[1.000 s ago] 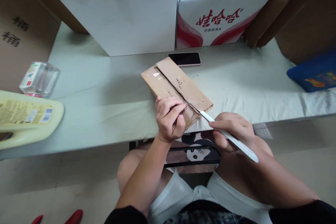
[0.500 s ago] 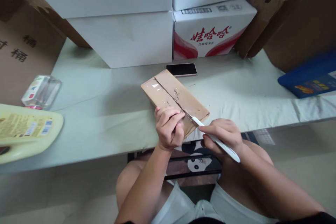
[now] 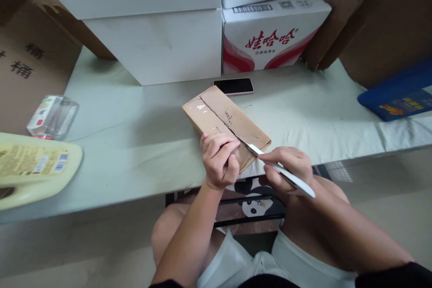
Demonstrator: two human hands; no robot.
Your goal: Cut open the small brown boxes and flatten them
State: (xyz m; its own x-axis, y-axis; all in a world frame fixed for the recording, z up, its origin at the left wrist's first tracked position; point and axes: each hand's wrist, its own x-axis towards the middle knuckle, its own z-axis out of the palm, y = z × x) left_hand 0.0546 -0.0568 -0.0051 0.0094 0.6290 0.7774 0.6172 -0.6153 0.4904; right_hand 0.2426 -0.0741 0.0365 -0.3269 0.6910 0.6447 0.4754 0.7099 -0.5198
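Observation:
A small brown cardboard box (image 3: 248, 127) lies at the table's front edge, turned at a slant, with a dark seam down the middle of its top. My left hand (image 3: 219, 157) is closed on the near left side of the box, its fingers curled over the top. In my right hand (image 3: 290, 166) is a white utility knife (image 3: 299, 183), held along its handle with the index finger stretched out. The knife's front end rests at the near end of the seam, close to my left fingers. The blade tip is hard to make out.
Behind the box lies a phone (image 3: 236, 85), before white cartons (image 3: 182, 49) and a red-and-white carton (image 3: 270, 47). To the left are a clear bottle (image 3: 56, 117) and a yellow jug (image 3: 43, 166). A blue container (image 3: 401, 94) stands at right.
The knife and my right hand have shifted slightly up and right along with the box. My left hand keeps its grip. The whole view has tilted a little.

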